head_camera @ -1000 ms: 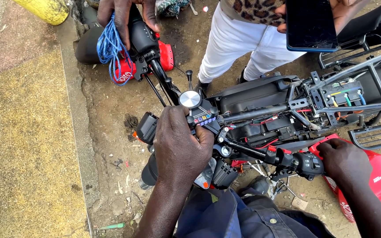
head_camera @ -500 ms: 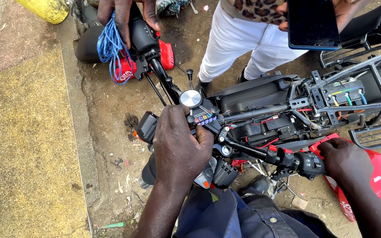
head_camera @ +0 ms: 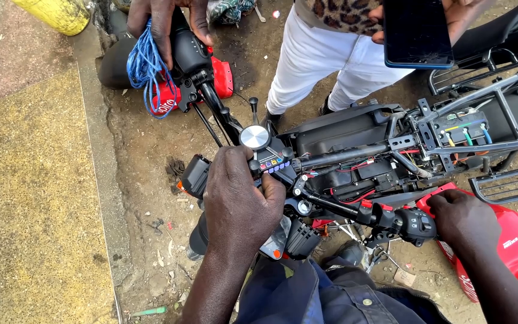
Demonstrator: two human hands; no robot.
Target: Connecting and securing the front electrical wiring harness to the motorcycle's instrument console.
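Observation:
A stripped motorcycle (head_camera: 355, 162) lies beneath me, its black frame and coloured wires bare. My left hand (head_camera: 238, 201) is closed over the middle of the handlebar, just below the round silver cap (head_camera: 254, 137) and a row of small coloured indicator lights (head_camera: 273, 164). My right hand (head_camera: 463, 219) grips the right end of the handlebar beside the black switch cluster (head_camera: 416, 225). Another person's hand (head_camera: 163, 21) holds the far grip along with a bundle of blue cord (head_camera: 145, 66).
A person in white trousers (head_camera: 325, 60) stands close behind the bike, holding a dark phone (head_camera: 418, 33). A red fairing panel (head_camera: 511, 240) lies at the right. A yellow container (head_camera: 61, 13) stands top left beside a concrete slab (head_camera: 31, 180) at the left.
The bike and the hands sit slightly lower in view than before. My grip on the handlebar is unchanged.

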